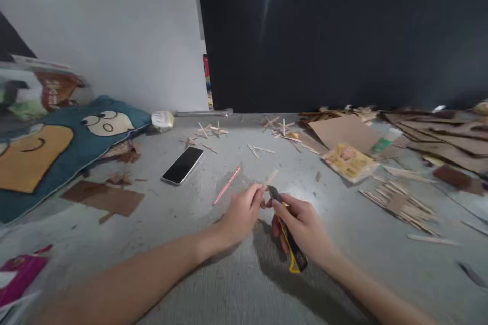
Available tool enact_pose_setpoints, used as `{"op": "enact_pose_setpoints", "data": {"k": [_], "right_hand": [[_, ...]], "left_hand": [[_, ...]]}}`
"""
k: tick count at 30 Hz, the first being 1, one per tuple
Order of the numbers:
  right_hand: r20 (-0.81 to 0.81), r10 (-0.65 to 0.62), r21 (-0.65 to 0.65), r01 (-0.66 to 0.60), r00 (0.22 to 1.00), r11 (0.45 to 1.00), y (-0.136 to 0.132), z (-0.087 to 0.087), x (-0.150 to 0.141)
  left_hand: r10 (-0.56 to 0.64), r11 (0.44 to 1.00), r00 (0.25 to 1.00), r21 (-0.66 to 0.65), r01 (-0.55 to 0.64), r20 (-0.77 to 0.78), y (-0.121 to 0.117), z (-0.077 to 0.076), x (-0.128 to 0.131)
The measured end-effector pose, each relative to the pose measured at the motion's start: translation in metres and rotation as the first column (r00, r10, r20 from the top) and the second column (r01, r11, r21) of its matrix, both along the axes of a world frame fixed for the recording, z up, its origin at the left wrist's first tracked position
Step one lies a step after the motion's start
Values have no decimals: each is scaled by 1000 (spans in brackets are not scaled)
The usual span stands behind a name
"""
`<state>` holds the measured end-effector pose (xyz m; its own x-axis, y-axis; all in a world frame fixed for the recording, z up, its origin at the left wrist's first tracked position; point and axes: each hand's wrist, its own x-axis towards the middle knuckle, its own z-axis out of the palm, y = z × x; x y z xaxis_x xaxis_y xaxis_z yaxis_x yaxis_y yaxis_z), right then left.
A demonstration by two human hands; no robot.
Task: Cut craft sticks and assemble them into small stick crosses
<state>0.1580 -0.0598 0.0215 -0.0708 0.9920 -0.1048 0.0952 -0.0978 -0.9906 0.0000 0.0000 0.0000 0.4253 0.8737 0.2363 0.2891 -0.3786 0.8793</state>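
Observation:
Pinched in my left hand [243, 212] is a flat wooden craft stick [272, 177], its far end pointing up and away. My right hand [301, 223] is wrapped round a yellow and black utility knife [293, 250]. The knife's dark blade end [273, 192] lies close to the stick and my left fingertips; whether it touches the stick I cannot tell. A red-and-white pencil or pen [226, 186] lies on the grey tabletop just left of my left hand. Beyond my hands lie two small stick pieces [264, 150].
A phone [183, 165] lies left of centre, near brown cardboard [102, 197] and a blue cartoon cushion [87, 134]. Small stick piles [206, 131] sit at the back. To the right are a yellow packet [349, 162], a bundle of sticks [400, 202] and stacked cardboard [450, 134].

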Motion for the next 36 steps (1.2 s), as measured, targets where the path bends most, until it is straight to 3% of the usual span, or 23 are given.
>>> {"op": "enact_pose_setpoints", "data": {"k": [11,22,27,31,34,36], "right_hand": [[-123,26,-134,-42,992,990,3,5,-1],[-6,60,-152,-60,998,987,7,2,6],[-128,145,-246,-173,981,954,17,6,23],[-239,208,-246,-266,948,932,25,4,33],[-251,268,-227,-326,930,918,26,4,33],[-205,259,-160,-293,944,943,24,4,32]], "left_hand": [[-14,998,1000,68,14,5,1,2,0],[-32,999,999,12,32,3,2,5,0],[-96,980,988,-165,116,122,11,-2,0],[-123,940,965,-284,187,230,18,-2,1],[-85,928,959,-329,175,271,20,1,1],[-46,937,960,-322,137,275,19,2,1]]}}
